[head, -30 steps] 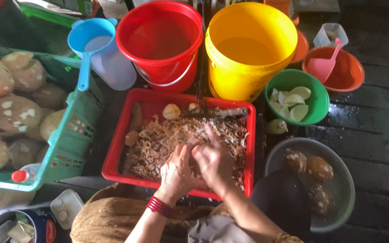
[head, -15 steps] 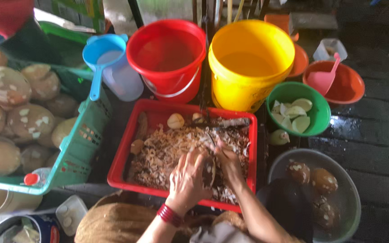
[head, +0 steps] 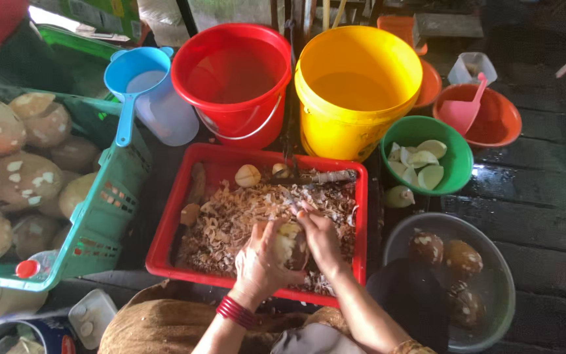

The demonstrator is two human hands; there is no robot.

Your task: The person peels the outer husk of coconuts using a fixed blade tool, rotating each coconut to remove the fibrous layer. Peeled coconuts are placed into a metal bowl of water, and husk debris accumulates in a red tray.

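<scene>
Head view, hold: I see my left hand (head: 260, 259) wrapped round a part-peeled coconut kernel (head: 289, 241) over the red tray (head: 165, 236); right hand (head: 322, 236) closed on a peeler, blade barely visible.
Risk: I judge the wet kernel may slip, bringing the blade onto my left fingers.
Tray: brown shavings.
Behind tray: red bucket (head: 230, 124), yellow bucket (head: 355, 131), both holding water.
Right of tray: green bowl (head: 453, 177) of white pieces; grey basin (head: 492, 295) of brown kernels.
Left of tray: green crate (head: 99, 223) of husked coconuts.

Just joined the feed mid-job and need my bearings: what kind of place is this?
Probably an informal food-prep spot on a dark plank floor: a red tray of shavings, water-filled buckets, and a green crate of husked coconuts.
</scene>
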